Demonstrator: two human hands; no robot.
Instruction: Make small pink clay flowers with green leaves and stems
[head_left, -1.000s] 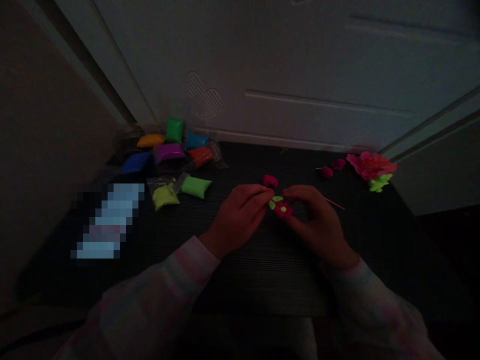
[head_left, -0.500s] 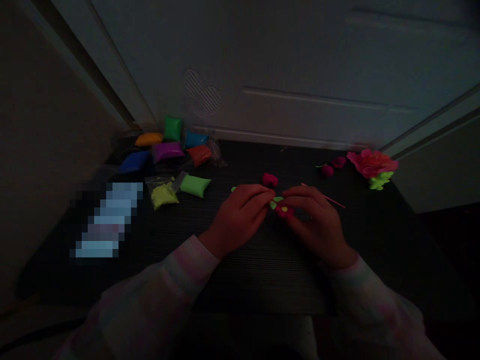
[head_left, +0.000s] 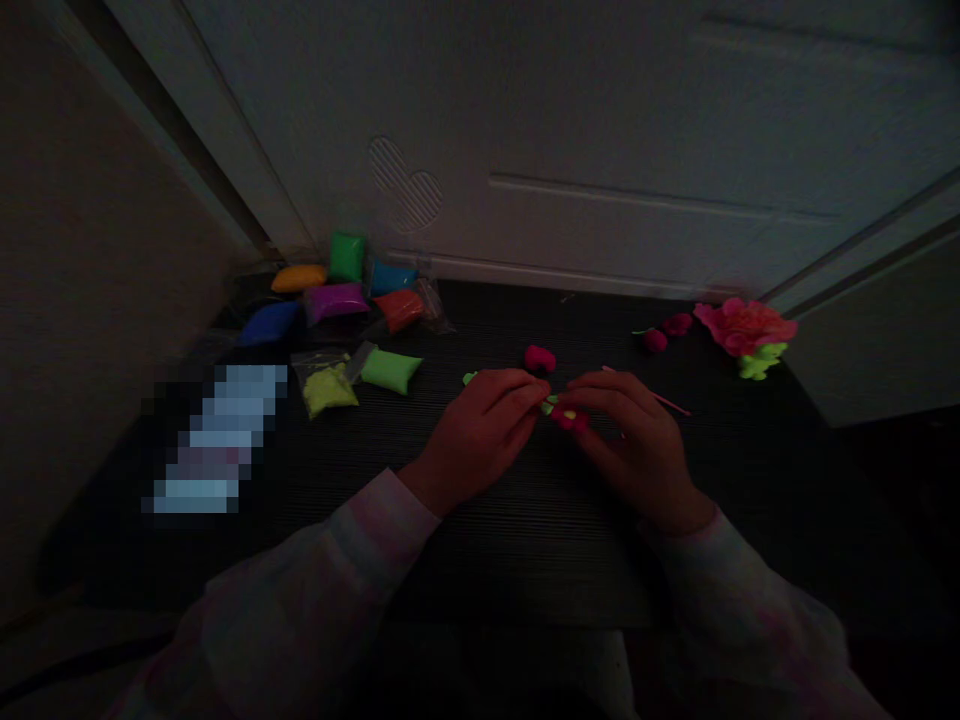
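In dim light both my hands meet over a dark ribbed mat (head_left: 525,520). My left hand (head_left: 480,435) and my right hand (head_left: 634,440) pinch a small pink clay piece with light green bits (head_left: 564,412) between their fingertips. A pink clay lump (head_left: 539,358) lies just beyond my fingers. A small green bit (head_left: 469,378) sits by my left knuckles. A thin pink stick (head_left: 660,400) lies behind my right hand.
Several bags of coloured clay (head_left: 337,290) lie at the back left, with a green bag (head_left: 390,370) and a yellow-green bag (head_left: 326,388) nearer. A finished pink clay flower (head_left: 744,330) and two small pink balls (head_left: 664,332) rest at the back right. A white door (head_left: 600,150) stands behind.
My fingertips have closed in a little tighter on the pink and green clay piece. The view has shifted slightly; nothing else moved.
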